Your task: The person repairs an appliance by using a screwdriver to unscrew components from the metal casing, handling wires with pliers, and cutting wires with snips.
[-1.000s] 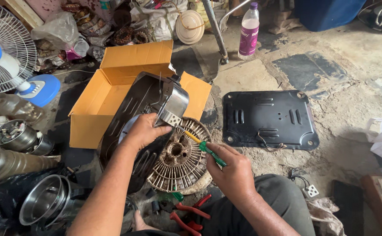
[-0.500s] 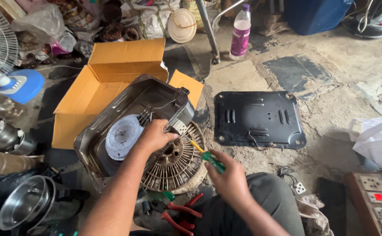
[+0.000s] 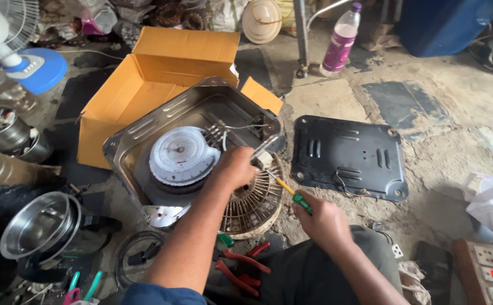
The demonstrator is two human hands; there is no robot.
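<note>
Nearest the person, red-handled pliers lie on the floor against the dark trouser leg.

The right hand has its fingers curled tight round the green handle of a screwdriver. The yellow shaft runs up and left toward the near right edge of the metal housing. The tip is hidden behind the left hand, so its seat on any fastener cannot be confirmed.

The left hand is closed over that same edge. What its fingertips pinch cannot be told. The housing stands tilted, leaning on a round ribbed wire grille below it.

Inside the housing sits a white round coil disc, with thin wires running from it to the far right corner.

Risks, as judged:
- A slip of the tip could drive the blade into the left hand, which lies in the line of thrust.
- The housing rests on an uneven support, and pressure from the tool could rock it or let it slide off the grille.
- The thin wires could be snagged or torn if the housing shifts.

Beyond, a black base plate lies flat on the floor to the right, apart from the housing. An open cardboard box stands behind, and a purple bottle farther off.
</note>
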